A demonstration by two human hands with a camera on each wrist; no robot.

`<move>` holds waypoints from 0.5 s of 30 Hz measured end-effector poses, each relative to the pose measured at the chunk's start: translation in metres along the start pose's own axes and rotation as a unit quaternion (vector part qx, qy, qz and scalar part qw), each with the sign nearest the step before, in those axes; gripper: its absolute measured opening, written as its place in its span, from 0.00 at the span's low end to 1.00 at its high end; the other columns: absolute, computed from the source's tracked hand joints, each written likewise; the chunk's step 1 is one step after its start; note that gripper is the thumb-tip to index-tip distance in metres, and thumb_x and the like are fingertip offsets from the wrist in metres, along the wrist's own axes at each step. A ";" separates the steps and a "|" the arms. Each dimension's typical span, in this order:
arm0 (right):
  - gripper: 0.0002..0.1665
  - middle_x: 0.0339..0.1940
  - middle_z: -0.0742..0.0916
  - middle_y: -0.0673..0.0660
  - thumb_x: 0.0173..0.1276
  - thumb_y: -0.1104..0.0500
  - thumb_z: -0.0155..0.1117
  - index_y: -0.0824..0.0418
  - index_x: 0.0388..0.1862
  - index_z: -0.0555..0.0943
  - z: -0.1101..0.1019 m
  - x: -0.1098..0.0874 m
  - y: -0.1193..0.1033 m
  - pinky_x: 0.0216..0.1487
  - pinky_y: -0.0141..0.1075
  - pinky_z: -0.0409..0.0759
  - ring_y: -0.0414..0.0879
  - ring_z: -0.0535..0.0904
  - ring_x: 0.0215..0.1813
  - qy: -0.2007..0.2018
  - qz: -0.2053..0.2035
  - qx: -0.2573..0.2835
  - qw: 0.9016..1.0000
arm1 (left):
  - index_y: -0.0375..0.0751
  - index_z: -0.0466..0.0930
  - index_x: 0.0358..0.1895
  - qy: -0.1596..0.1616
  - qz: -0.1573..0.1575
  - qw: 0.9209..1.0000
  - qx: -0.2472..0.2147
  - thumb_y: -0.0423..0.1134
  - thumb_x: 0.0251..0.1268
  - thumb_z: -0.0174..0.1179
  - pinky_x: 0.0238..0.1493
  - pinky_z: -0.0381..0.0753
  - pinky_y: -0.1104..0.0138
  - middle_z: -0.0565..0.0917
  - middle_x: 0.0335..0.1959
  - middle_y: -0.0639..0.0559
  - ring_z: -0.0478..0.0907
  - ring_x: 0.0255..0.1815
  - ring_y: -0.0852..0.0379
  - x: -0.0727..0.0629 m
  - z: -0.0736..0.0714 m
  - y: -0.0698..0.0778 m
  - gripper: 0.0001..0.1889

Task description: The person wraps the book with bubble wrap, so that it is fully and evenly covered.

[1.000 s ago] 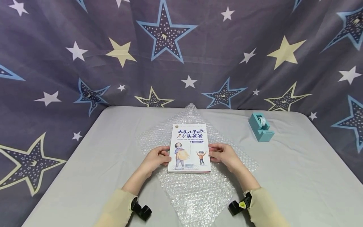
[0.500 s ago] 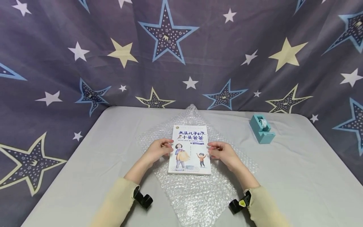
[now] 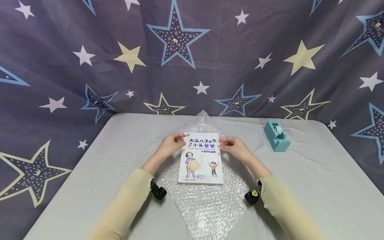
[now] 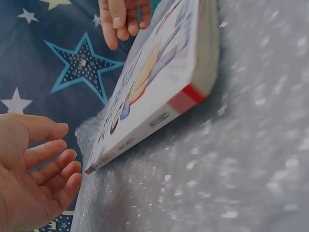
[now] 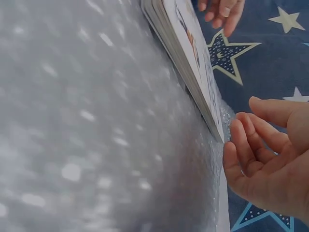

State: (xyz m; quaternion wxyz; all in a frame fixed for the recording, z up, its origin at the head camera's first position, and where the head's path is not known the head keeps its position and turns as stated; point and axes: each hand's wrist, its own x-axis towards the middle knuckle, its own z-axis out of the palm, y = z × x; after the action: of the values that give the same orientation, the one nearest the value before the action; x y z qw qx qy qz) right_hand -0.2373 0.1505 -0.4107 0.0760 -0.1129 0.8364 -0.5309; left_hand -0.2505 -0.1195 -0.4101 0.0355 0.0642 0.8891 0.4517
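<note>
The person's left hand [image 3: 172,144] is beside the upper left corner of the book [image 3: 201,158], its fingers loosely bent and clamped on nothing. The right hand [image 3: 235,147], likewise relaxed, is at the opposite edge; whether its fingertips touch is unclear. The book lies cover up on bubble wrap [image 3: 207,203], spread cornerwise over a table [image 3: 303,173] with a pale grey, lightly creased cloth. A teal tape dispenser [image 3: 277,137] stands toward the far right. Behind hangs a dark, star-printed curtain [image 3: 103,68].

The bubble wrap [image 3: 207,203] is glossy, bumpy plastic, the book [image 3: 201,159] smooth paper, the starry backdrop [image 3: 186,75] matt cloth.
</note>
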 end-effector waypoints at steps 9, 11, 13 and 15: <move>0.18 0.39 0.82 0.67 0.60 0.68 0.59 0.75 0.49 0.75 -0.001 0.030 -0.001 0.38 0.29 0.75 0.41 0.76 0.35 0.030 -0.008 -0.031 0.999 | 0.38 0.73 0.55 0.003 0.001 1.000 0.016 0.39 0.58 0.58 0.56 0.70 0.57 0.76 0.54 0.43 0.70 0.56 0.47 0.027 0.001 -0.003 0.21; 0.19 0.42 0.82 0.67 0.60 0.67 0.59 0.75 0.50 0.75 0.000 0.035 -0.003 0.41 0.31 0.76 0.47 0.78 0.39 0.031 -0.007 -0.037 0.999 | 0.39 0.73 0.56 0.011 -0.008 1.000 0.013 0.40 0.57 0.59 0.58 0.69 0.57 0.75 0.55 0.44 0.69 0.58 0.47 0.032 0.002 -0.004 0.22; 0.20 0.45 0.81 0.68 0.60 0.65 0.60 0.74 0.51 0.74 0.001 0.040 -0.003 0.45 0.35 0.76 0.52 0.77 0.45 0.034 -0.002 -0.044 0.998 | 0.38 0.73 0.56 0.017 -0.009 1.000 0.011 0.40 0.56 0.60 0.59 0.68 0.57 0.74 0.56 0.43 0.69 0.59 0.46 0.036 0.002 -0.006 0.23; 0.22 0.49 0.80 0.67 0.60 0.64 0.60 0.73 0.52 0.73 0.002 0.044 -0.003 0.50 0.40 0.76 0.56 0.75 0.51 0.036 0.003 -0.054 0.998 | 0.37 0.72 0.56 0.019 -0.009 1.000 0.016 0.40 0.56 0.60 0.60 0.68 0.57 0.74 0.56 0.42 0.69 0.59 0.45 0.041 0.004 -0.008 0.23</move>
State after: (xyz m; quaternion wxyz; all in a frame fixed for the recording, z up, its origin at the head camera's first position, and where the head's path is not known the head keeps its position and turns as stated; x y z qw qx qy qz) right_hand -0.2788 0.1361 -0.4092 0.0413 -0.0947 0.8662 -0.4889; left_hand -0.2915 -0.1152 -0.4186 0.0213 0.0479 0.8975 0.4380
